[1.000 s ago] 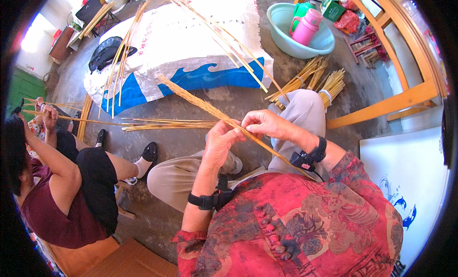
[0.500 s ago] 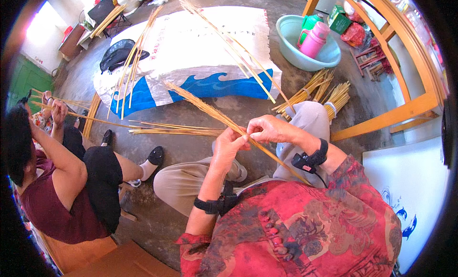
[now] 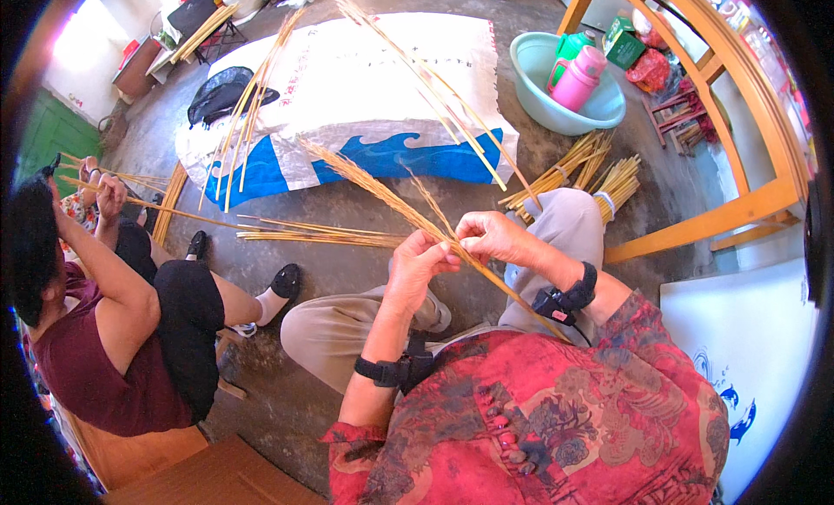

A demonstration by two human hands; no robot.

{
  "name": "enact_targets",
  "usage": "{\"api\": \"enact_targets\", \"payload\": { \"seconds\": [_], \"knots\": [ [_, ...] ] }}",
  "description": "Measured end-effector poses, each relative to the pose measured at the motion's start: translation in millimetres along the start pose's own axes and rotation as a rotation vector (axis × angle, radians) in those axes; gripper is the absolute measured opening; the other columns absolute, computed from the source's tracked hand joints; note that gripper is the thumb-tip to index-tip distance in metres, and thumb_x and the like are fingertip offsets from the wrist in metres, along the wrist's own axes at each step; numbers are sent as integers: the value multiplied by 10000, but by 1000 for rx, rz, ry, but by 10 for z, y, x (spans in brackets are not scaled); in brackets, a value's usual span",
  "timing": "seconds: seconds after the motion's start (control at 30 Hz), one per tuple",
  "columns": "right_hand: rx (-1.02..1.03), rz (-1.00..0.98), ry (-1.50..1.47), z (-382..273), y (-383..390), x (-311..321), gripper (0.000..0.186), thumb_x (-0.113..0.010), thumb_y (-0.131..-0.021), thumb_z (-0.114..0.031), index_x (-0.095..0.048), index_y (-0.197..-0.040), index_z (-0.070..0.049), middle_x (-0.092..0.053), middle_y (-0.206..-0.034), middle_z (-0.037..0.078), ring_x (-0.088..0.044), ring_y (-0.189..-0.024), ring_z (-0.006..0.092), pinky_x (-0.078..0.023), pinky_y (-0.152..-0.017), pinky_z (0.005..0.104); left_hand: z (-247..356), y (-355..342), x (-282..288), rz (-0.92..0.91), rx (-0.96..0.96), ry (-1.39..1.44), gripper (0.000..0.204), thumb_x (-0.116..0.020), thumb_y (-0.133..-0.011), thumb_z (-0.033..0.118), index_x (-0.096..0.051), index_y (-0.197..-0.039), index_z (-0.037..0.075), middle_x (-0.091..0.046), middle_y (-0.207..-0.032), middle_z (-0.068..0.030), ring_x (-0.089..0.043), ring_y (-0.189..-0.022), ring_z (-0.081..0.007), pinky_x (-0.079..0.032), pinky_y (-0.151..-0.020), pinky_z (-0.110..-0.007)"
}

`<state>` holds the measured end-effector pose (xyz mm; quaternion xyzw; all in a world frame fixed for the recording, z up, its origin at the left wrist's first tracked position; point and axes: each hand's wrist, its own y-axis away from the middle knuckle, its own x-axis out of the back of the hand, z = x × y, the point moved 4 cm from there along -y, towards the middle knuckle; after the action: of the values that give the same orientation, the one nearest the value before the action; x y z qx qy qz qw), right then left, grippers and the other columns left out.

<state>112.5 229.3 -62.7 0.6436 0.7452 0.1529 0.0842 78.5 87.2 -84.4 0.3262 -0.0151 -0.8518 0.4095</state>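
Note:
A long bundle of tan straw stalks [image 3: 369,184] runs slantwise over my lap, its feathery end pointing away to the left. My left hand [image 3: 415,272] is closed around it, thumb and fingers pressed together. Right beside it, my right hand [image 3: 495,237] is closed in a pinch at the same part of the bundle. A thin feathery strand [image 3: 429,196] stands apart from the bundle there, its lower end hidden at my right fingers. The bundle's stiff lower end reaches down to my red patterned shirt [image 3: 556,401].
A white and blue woven sack [image 3: 391,53] lies ahead with loose stalks [image 3: 254,96] and a black bag [image 3: 221,92] on it. Tied stalk bundles [image 3: 618,185], a basin [image 3: 532,101] with flasks and a wooden frame [image 3: 756,211] are at right. Another person [image 3: 104,357] sits at left, holding stalks.
A thin strand now splits away from the bundle's right side near my right fingers. Both hands stay almost in place, and the view has shifted slightly.

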Motion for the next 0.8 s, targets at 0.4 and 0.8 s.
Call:
{"api": "enact_targets", "payload": {
  "seconds": [0.4, 0.8],
  "knots": [
    [-10, -15, -138, -75, 58, 47, 142, -548, -782, -151, -568, -857, -32, -581, -726, 30, -560, -610, 96, -468, -516, 232, 27, -17, -28, 57, -42, 41, 55, -501, -826, 64, -521, -859, 26, -590, -788, -83, -593, -698, -157, -525, -609, -317],
    [34, -40, 63, -169, 62, 76, 177, -565, -756, -158, -561, -849, -8, -575, -708, 29, -533, -607, 87, -451, -530, 235, 69, -50, -74, 59, -86, -11, 52, -488, -805, 35, -515, -849, 36, -582, -777, -61, -564, -648, -122, -512, -614, -282]
  ]
}}
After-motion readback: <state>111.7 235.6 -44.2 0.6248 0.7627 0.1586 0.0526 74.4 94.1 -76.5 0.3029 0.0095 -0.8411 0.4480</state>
